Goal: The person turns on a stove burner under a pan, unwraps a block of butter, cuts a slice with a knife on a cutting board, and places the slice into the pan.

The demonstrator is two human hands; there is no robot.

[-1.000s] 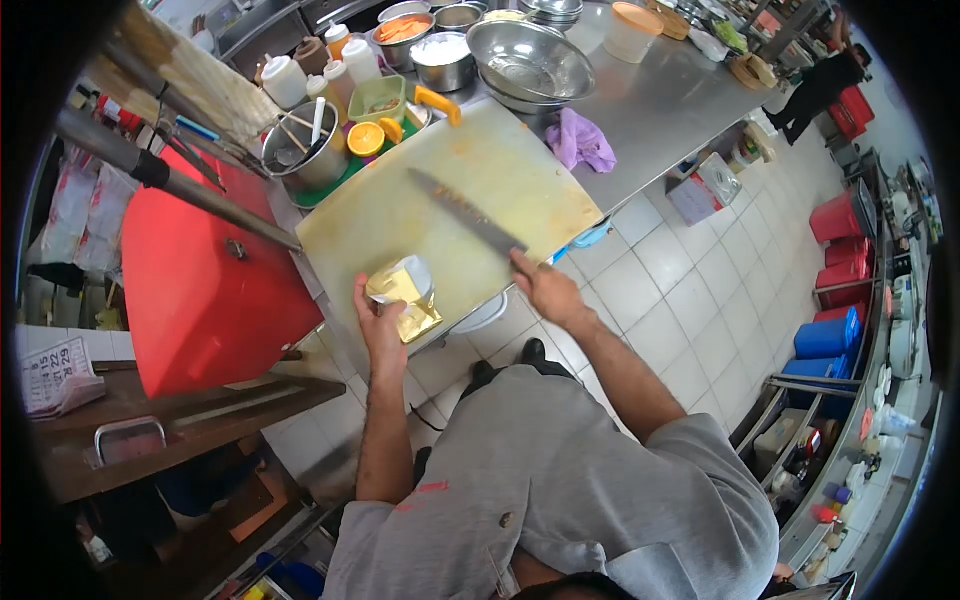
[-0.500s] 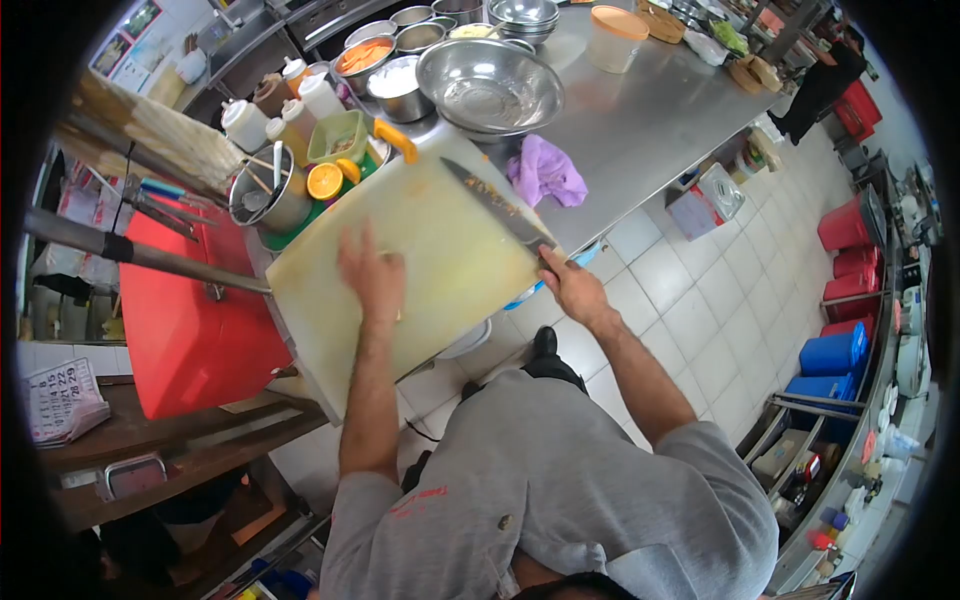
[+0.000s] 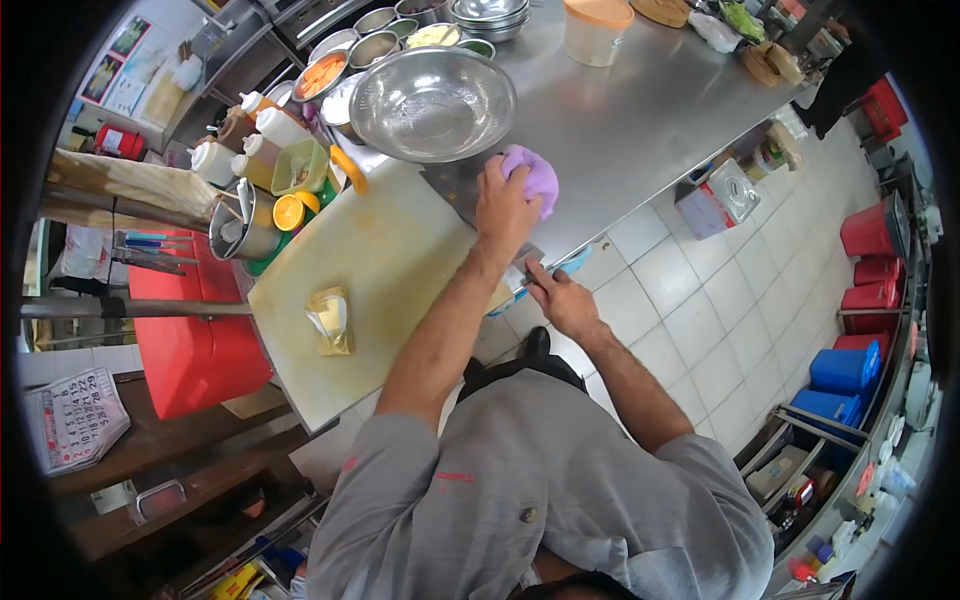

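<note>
My left hand point(image 3: 507, 208) is closed around a bunched purple cloth point(image 3: 533, 180) on the steel counter beside the cutting board. Lower right, the fingers of my right hand point(image 3: 567, 303) wrap round the handle of a large kitchen knife point(image 3: 522, 268). Its blade points away to the upper left along the board's right edge, partly behind my left hand and wrist. On the pale, stained cutting board point(image 3: 385, 235) lies a small yellow-wrapped block point(image 3: 330, 320) with a white label, touched by neither hand.
A big steel bowl point(image 3: 433, 105) stands behind the board. To the left are squeeze bottles point(image 3: 212, 163), a cut orange point(image 3: 289, 212), a green tub point(image 3: 298, 168) and a steel pot of utensils point(image 3: 247, 222). A lidded plastic bucket point(image 3: 597, 32) sits further back on the counter point(image 3: 640, 120).
My left hand has moved right from the board to the purple cloth, leaving the wrapped block in plain view. My right hand keeps the knife, now drawn slightly lower and left.
</note>
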